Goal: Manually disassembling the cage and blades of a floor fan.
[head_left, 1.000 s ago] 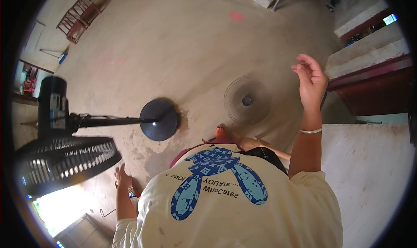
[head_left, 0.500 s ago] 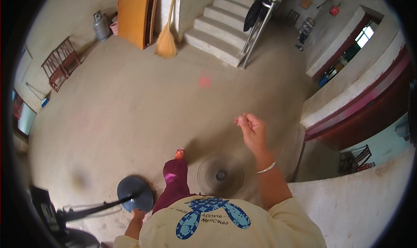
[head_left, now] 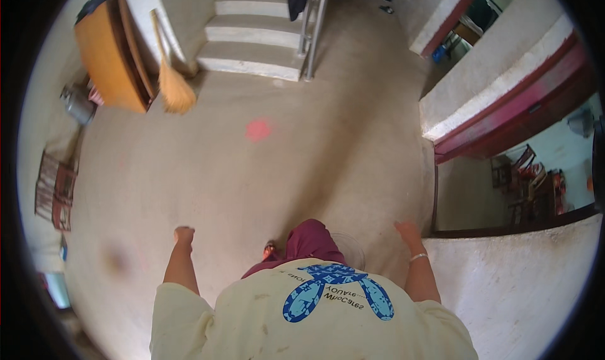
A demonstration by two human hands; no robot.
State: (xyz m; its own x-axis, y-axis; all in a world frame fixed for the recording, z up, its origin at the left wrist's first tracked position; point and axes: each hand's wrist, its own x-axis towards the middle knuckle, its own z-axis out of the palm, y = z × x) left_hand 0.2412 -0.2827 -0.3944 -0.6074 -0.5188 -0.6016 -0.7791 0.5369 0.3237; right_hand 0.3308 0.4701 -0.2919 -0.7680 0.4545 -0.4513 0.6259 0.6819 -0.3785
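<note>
My left hand (head_left: 184, 235) hangs over the bare floor (head_left: 208, 171), away from any object. Its fingers look curled in, and nothing shows in them. On the other side, my right hand (head_left: 408, 233), with a silver bangle (head_left: 418, 256) on its wrist, is held out low beside the doorway wall. Its fingers look loosely stretched and it holds nothing. Between the hands, one knee in maroon trousers (head_left: 315, 241) is raised, and a sandalled foot (head_left: 270, 250) shows beside it. A round, pale disc-like thing (head_left: 354, 249) is mostly hidden behind the knee.
Concrete stairs (head_left: 255, 54) with a metal railing (head_left: 317, 35) rise ahead. A straw broom (head_left: 175, 90), a wooden panel (head_left: 108, 57), a gas cylinder (head_left: 78, 105) and a wooden chair (head_left: 55, 188) line the left. To the right, an open doorway (head_left: 466, 202) shows more chairs (head_left: 522, 165).
My view has turned right and moved forward. My right hand has lowered and gone outward; my left has come forward. The black pole with a round base has left view.
</note>
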